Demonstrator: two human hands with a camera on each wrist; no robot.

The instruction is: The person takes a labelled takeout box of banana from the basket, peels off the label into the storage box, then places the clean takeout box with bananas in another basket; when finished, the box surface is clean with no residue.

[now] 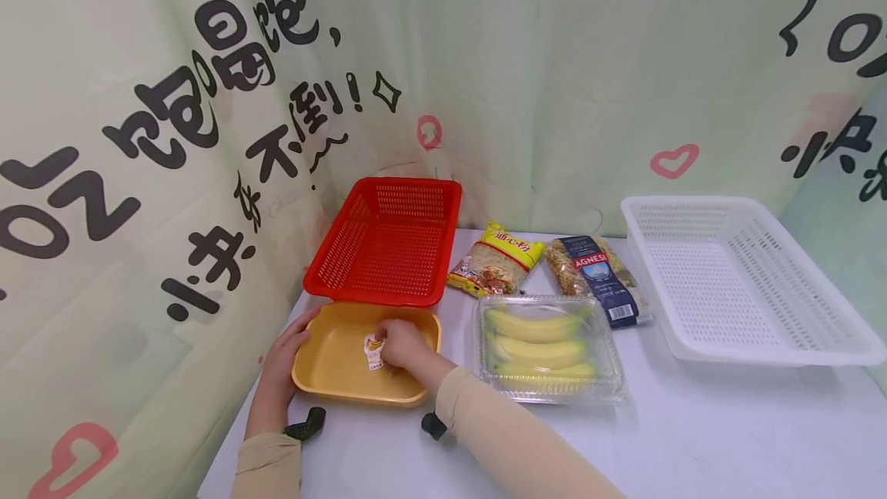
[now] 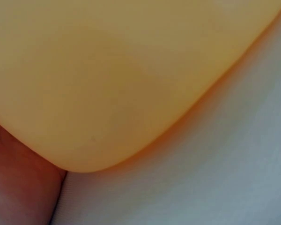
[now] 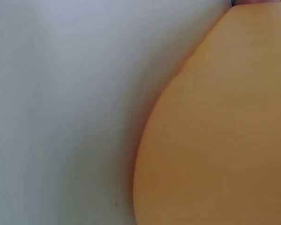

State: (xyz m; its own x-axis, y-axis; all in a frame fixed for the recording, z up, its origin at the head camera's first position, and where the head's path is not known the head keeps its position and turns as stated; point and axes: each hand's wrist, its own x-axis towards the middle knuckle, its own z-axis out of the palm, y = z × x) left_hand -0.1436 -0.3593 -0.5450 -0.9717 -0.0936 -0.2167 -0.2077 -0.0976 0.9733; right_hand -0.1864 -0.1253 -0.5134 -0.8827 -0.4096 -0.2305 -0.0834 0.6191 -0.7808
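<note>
A yellow plastic basin (image 1: 333, 376) sits at the left of the table, its underside and wall filling much of both wrist views. My left hand (image 1: 282, 356) holds the basin's left side at the rim. Inside the basin, my right hand (image 1: 403, 345) has its fingers curled at the right edge of a small white label (image 1: 373, 353) with a banana picture. The fingertips hide part of this label. To the right lies a clear plastic box (image 1: 610, 376) with a shut lid, and several bananas (image 1: 540, 351) show inside.
Behind the basin, a red basket (image 1: 381, 252) leans up near the curtain. A yellow-topped bag of pasta (image 1: 497, 260) and a blue-labelled AGNESI bag (image 1: 601, 283) lie at the back. A white basket (image 1: 748, 283) stands at the right. Printed curtains (image 1: 527, 83) enclose the table.
</note>
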